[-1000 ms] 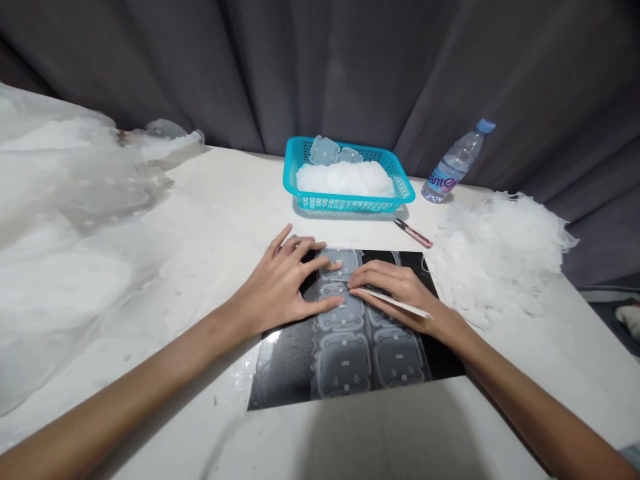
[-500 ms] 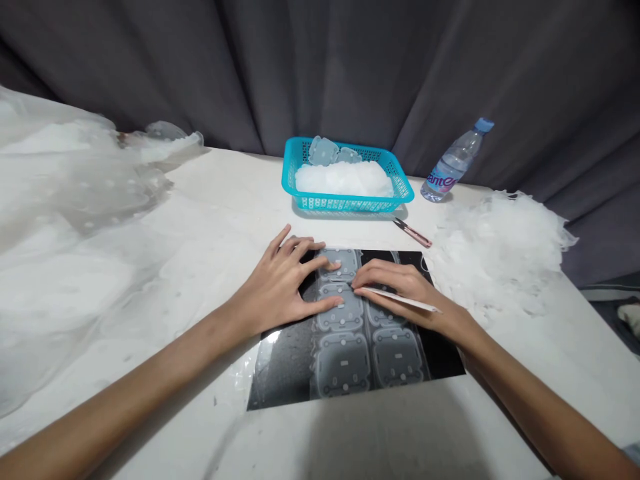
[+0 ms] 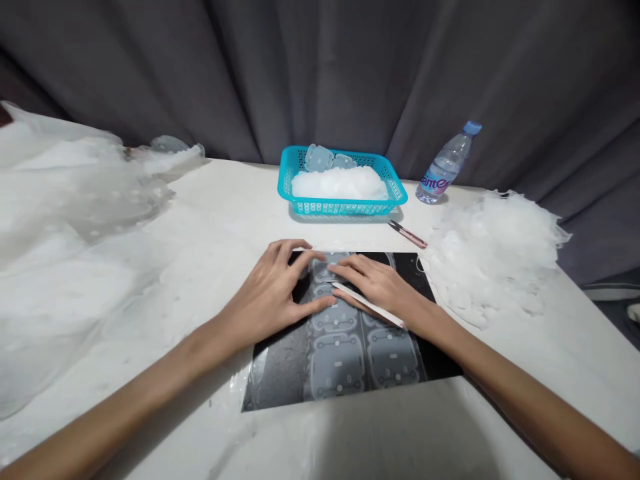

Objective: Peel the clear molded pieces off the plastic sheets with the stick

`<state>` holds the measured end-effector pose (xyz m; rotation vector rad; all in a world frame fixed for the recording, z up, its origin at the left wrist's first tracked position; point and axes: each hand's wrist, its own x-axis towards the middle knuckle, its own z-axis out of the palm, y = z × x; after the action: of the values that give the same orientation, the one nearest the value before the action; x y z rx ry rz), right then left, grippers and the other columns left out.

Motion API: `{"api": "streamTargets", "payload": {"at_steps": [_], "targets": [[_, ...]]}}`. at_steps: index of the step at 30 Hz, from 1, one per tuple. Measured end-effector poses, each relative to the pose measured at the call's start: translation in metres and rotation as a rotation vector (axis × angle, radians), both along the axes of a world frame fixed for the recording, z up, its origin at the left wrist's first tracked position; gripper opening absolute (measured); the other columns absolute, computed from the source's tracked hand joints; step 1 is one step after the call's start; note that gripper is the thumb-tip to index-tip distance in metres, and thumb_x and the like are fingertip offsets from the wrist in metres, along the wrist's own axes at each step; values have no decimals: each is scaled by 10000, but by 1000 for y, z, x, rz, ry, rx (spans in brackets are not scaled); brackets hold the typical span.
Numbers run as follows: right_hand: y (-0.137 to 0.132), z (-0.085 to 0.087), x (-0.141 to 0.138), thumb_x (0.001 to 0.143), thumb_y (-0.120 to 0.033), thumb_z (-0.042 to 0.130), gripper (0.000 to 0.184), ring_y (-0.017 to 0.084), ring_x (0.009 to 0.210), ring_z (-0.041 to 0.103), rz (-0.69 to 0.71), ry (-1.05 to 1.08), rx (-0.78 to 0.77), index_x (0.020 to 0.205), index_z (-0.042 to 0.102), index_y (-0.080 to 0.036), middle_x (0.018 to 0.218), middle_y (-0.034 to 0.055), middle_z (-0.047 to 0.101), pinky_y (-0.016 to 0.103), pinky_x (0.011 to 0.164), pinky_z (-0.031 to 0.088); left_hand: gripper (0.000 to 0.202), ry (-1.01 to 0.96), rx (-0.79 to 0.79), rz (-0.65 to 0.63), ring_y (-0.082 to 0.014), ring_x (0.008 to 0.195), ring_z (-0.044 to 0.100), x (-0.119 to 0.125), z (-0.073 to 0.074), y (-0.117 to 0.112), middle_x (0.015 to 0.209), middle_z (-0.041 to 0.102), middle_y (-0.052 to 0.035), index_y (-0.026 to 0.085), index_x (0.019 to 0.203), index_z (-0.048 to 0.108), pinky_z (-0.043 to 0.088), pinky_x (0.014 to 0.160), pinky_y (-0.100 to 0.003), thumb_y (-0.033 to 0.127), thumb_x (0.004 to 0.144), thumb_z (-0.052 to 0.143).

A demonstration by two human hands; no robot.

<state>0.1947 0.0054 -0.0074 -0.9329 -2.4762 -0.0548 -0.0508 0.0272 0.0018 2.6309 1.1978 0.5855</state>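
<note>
On a black mat [image 3: 280, 373] lies a translucent sheet of rounded-square pieces [image 3: 337, 363], each marked with lines and small dots. My left hand [image 3: 273, 287] rests over the sheet's left edge, fingers apart, the thumb and forefinger near the upper pieces. A slim white stick-like tool [image 3: 373, 307] is in my right hand [image 3: 375, 283], slanting from the fingers back toward the wrist. Those fingertips are at the sheet, close to the left forefinger. Whether they also touch a piece is hidden.
Behind the mat stands a turquoise basket [image 3: 345, 208] with translucent pieces and a white heap inside. Pink-handled snips [image 3: 410, 235] lie in front of it, and a water bottle [image 3: 445, 170] stands to the right. Translucent sheets [image 3: 75, 220] pile left, white scraps [image 3: 493, 250] right.
My right hand has shifted left and slightly up along the sheet with the white tool, which now slants more steeply. My left fingers have bent and drawn in. The view has moved slightly.
</note>
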Motion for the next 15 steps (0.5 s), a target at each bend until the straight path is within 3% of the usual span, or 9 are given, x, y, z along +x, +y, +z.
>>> {"api": "streamTargets", "payload": {"at_steps": [3, 5, 11, 15], "targets": [[7, 5, 2, 1082, -258, 493, 250, 241, 1031, 694, 64, -87, -23, 1253, 634, -142, 1147, 153, 687, 371, 869, 600, 620, -82, -88, 198, -310, 1017, 536, -1, -1, -14, 1066, 613, -100, 191, 1070, 622, 501, 927, -510, 782, 889, 573], [9, 7, 3, 1084, -232, 483, 223, 227, 998, 696, 114, -87, -5, 1212, 648, -154, 1119, 141, 692, 351, 842, 595, 580, -144, -173, 248, -281, 934, 534, 0, -3, -18, 965, 624, -67, 204, 953, 631, 485, 880, -465, 778, 891, 576], [4, 11, 0, 1101, -237, 441, 247, 221, 915, 695, 139, -16, 54, 1157, 660, -136, 1016, 128, 712, 344, 767, 582, 400, -294, -380, 214, -239, 841, 585, 8, -2, -15, 854, 734, -37, 233, 820, 775, 416, 864, -414, 615, 897, 682], [10, 13, 4, 1099, -226, 436, 229, 221, 957, 675, 93, 115, -133, 1123, 651, -152, 1024, 116, 691, 348, 829, 562, 319, -346, -472, 211, -234, 789, 562, 12, 3, -16, 776, 734, -36, 247, 762, 805, 413, 804, -395, 531, 873, 712]]}}
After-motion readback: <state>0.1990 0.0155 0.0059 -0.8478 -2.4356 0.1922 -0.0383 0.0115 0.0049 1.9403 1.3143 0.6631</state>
